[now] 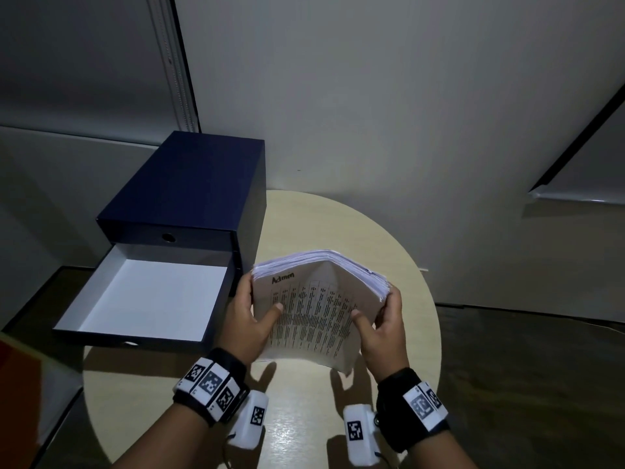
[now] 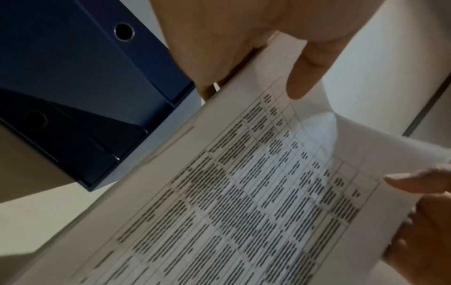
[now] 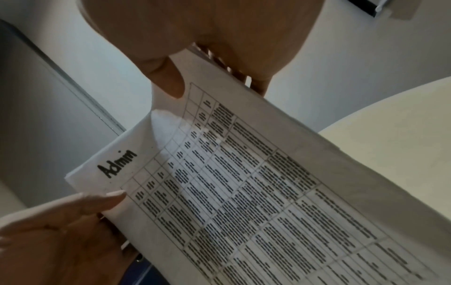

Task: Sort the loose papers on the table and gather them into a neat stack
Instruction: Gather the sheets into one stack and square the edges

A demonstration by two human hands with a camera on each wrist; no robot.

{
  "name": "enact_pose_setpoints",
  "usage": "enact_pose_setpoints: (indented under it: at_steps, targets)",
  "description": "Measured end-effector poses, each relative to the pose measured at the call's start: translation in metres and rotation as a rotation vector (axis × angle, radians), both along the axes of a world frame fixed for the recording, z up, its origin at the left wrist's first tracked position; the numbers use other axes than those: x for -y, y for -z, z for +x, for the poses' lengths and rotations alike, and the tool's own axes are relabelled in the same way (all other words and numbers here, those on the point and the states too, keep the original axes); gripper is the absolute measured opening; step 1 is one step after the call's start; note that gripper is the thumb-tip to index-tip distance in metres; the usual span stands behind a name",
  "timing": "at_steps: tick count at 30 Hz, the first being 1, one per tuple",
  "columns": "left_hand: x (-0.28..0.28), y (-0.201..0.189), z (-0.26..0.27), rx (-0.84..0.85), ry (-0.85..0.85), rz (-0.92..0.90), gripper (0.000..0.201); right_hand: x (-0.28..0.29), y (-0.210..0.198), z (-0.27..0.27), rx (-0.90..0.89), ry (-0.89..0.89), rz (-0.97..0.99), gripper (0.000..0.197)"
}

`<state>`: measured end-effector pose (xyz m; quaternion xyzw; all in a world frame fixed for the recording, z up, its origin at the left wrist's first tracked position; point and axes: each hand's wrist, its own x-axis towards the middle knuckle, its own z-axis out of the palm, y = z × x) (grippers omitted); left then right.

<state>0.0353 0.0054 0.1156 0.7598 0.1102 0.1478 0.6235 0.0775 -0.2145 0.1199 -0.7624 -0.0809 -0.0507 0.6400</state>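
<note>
Pale walls backed a round table (image 1: 389, 231). One blue drawer box (image 1: 189, 198) stood at its nine o'clock, with two drawers, the lower one (image 1: 142, 299) pulled open. One paper stack (image 1: 318, 313) was held upright at table centre. The left hand (image 1: 247, 319) and right hand (image 1: 385, 330) each gripped a side edge, thumbs on the front sheet. Loosening the grip and tapping the bottom edge on the table would probably square it best.
</note>
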Motion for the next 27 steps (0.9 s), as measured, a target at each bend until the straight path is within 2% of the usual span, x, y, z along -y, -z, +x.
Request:
enact_pose_setpoints:
  at_steps: [5, 10, 13, 16, 18, 21, 24, 25, 27]
  targets:
    - [-0.001, -0.007, 0.006, 0.031, -0.015, -0.013, 0.06, -0.001, -0.004, 0.003, 0.027, 0.007, -0.005, 0.075]
    - [-0.006, -0.006, 0.007, 0.063, -0.002, -0.046, 0.063, -0.001, -0.005, 0.005, 0.065, 0.027, 0.04, 0.074]
    - [-0.003, -0.012, 0.006, 0.137, 0.032, -0.116, 0.058, 0.0, -0.007, 0.004, 0.086, 0.003, 0.037, 0.064]
    - [0.0, -0.02, 0.009, 0.214, -0.022, -0.229, 0.065, -0.003, -0.014, 0.003, 0.074, 0.012, 0.081, 0.059]
    - [0.003, -0.026, 0.012, 0.255, -0.056, -0.259, 0.062, -0.006, -0.02, 0.003, 0.078, 0.056, 0.106, 0.058]
    - [0.006, -0.032, 0.016, 0.238, -0.112, -0.282, 0.054, -0.013, -0.025, 0.009, 0.101, 0.184, 0.168, 0.042]
    - [0.005, -0.031, 0.021, 0.196, -0.16, -0.257, 0.04, -0.019, -0.026, 0.014, 0.086, 0.287, 0.166, 0.011]
    - [0.006, -0.029, 0.023, 0.181, -0.183, -0.232, 0.033, -0.02, -0.025, 0.015, 0.08, 0.312, 0.15, 0.006]
    - [0.011, -0.027, 0.026, 0.154, -0.244, -0.168, 0.021, -0.024, -0.023, 0.017, 0.065, 0.352, 0.115, 0.011]
